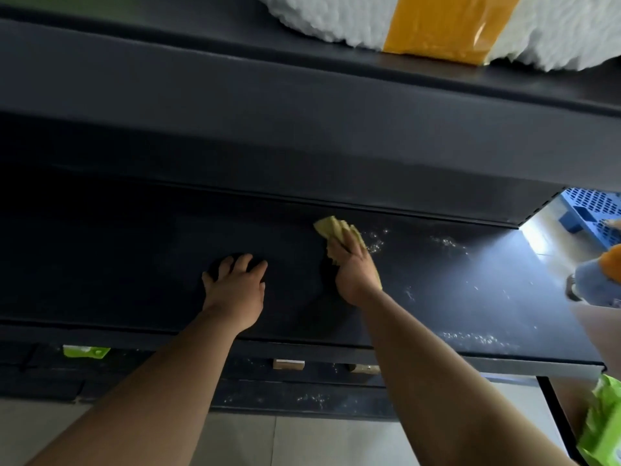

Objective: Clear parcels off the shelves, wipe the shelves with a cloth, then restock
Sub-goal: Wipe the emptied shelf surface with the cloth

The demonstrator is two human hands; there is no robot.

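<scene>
Yellow cloth (pixel 336 232) lies on the dark shelf (pixel 134 264), pinned flat under the right hand (pixel 354 269), fingers extended over it, pressing rather than pinching. Cloth looks soft, light, floppy; best worked with palm pressure on top, bunched edge trailing. Left hand (pixel 235 285) spread flat on the bare shelf, bracing, holding nothing. Shelf surface smooth, hard, cleared of parcels, with pale crumbs (pixel 447 243) scattered to the right. White foam parcel with yellow tape (pixel 437 25) sits on the shelf above. Tiled floor (pixel 302 442) below, blue crate (pixel 594 213) beyond.
</scene>
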